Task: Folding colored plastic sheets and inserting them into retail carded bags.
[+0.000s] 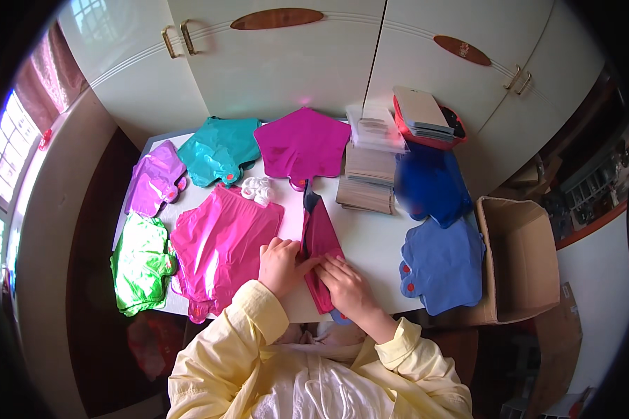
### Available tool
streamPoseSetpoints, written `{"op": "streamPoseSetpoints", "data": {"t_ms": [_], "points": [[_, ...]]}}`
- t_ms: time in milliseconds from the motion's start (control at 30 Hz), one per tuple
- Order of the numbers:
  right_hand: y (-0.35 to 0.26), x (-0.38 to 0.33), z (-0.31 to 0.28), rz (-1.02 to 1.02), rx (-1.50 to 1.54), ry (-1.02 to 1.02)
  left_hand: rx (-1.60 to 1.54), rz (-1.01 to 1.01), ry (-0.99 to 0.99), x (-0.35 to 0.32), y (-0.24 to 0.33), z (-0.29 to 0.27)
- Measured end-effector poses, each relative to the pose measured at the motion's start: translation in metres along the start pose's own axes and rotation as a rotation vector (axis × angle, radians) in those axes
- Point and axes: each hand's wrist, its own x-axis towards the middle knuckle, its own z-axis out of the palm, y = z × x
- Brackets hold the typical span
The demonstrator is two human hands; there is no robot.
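Two white wardrobe doors (279,63) with brass handles fill the top of the view, and below them stands the white table (370,237) at which I work. At its right edge sits an open brown cardboard box (521,258). Across the tabletop lie flat foil balloons: a glossy pink pile (220,244) just left of my hands, a magenta star-shaped one (304,143) at the far side, a teal one (220,146) beside it, a lilac one (154,178) and a bright green one (141,262) hanging over the left edge. On the right lie a dark blue foil pile (430,185) and a lighter blue pile (440,262). Behind them, a stack of brown cards (367,178) sits under clear sleeves (377,126), with a red tray of cards (426,115) beside it.

Front and centre, the folded dark red foil balloon (321,241) lies lengthwise on the table between the pink pile and the bare tabletop. My left hand (281,265) presses on its left edge, fingers bent over the fold; my right hand (349,286) lies flat across its lower half, fingertips pinning it down. Neither hand lifts it. A small heap of white plastic rings (257,188) rests at the pink pile's top corner.
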Motion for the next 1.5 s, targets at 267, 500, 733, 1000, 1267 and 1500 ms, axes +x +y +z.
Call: {"op": "streamPoseSetpoints", "data": {"t_ms": [267,500,733,1000,1267,1500], "points": [[0.003,-0.005,-0.004,-0.083,0.161,-0.089,-0.019,-0.043,-0.048,0.003,-0.002,-0.001],[0.000,-0.001,-0.003,0.101,-0.071,0.082,0.001,0.024,0.010,-0.001,-0.003,0.004],[-0.002,-0.001,-0.001,0.154,-0.155,0.104,-0.017,0.155,0.131,-0.006,-0.008,0.009],[-0.004,-0.001,-0.005,0.164,-0.195,0.075,-0.118,0.186,0.087,-0.005,-0.014,0.010],[-0.002,-0.003,-0.003,0.125,-0.106,0.077,0.081,0.303,0.063,-0.009,-0.006,-0.005],[-0.007,0.000,-0.012,0.054,-0.024,0.075,0.174,0.438,0.102,-0.017,-0.006,0.001]]}}
